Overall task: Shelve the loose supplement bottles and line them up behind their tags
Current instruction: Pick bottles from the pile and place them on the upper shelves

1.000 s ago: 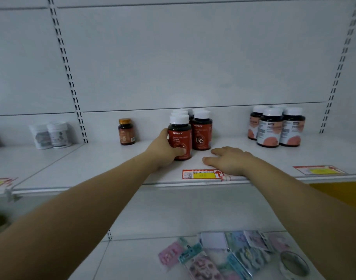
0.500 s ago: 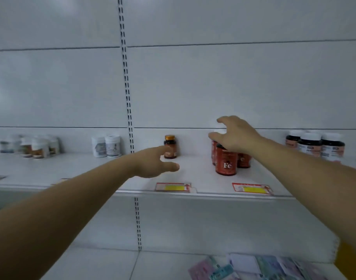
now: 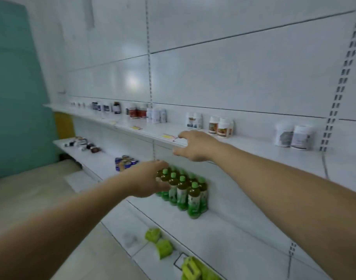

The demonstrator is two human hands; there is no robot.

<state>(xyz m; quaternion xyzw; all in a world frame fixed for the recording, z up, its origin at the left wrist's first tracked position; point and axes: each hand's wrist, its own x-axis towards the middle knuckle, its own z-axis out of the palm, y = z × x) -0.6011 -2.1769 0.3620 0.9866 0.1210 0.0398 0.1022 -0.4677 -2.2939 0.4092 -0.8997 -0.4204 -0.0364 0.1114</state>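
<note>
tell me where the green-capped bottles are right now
In the head view, the green-capped bottles stand clustered on the middle shelf, centre frame, just right of the left hand, below the right hand.

Cool, even light fills the aisle, bright but flat, with barely a shadow under the shelves. A soft white glare spot sits on the back panel (image 3: 132, 82) above the top shelf (image 3: 254, 143). Everything is smeared by motion: the jars (image 3: 293, 136) near that shelf's right end are fuzzy, their labels unreadable. The wide lens bends the slotted upright (image 3: 343, 77) at the right edge and tilts the shelf lines.
</note>
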